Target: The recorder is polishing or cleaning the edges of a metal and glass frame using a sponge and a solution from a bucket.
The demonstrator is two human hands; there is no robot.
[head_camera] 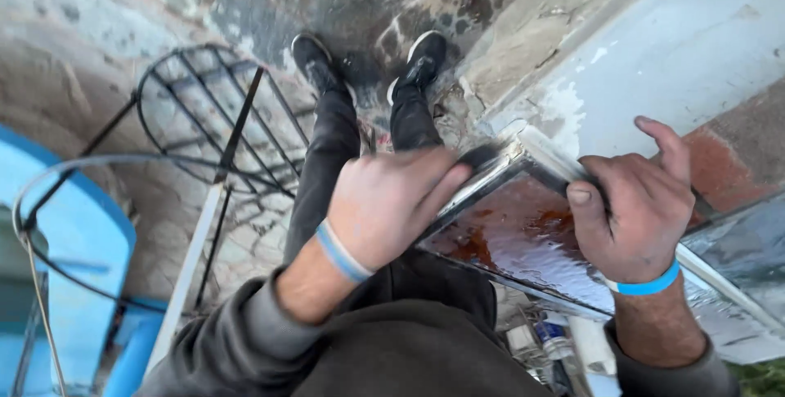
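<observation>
I look straight down past my dark trousers and black shoes (370,66) to a stained concrete floor. A framed pane of patterned glass (523,237) with a metal rim juts out from the wall at the right. My left hand (384,205) grips the pane's near left edge, fingers wrapped over the metal rim. My right hand (634,201) clamps the frame's upper edge, thumb pressed onto the glass and fingers over the rim. Each wrist wears a blue band.
A black wire rack with a rounded top (217,115) stands below at the left beside a white bar (190,262). A bent metal hoop (49,192) overlaps a blue object (78,237). The pale blue wall (695,29) runs along the right.
</observation>
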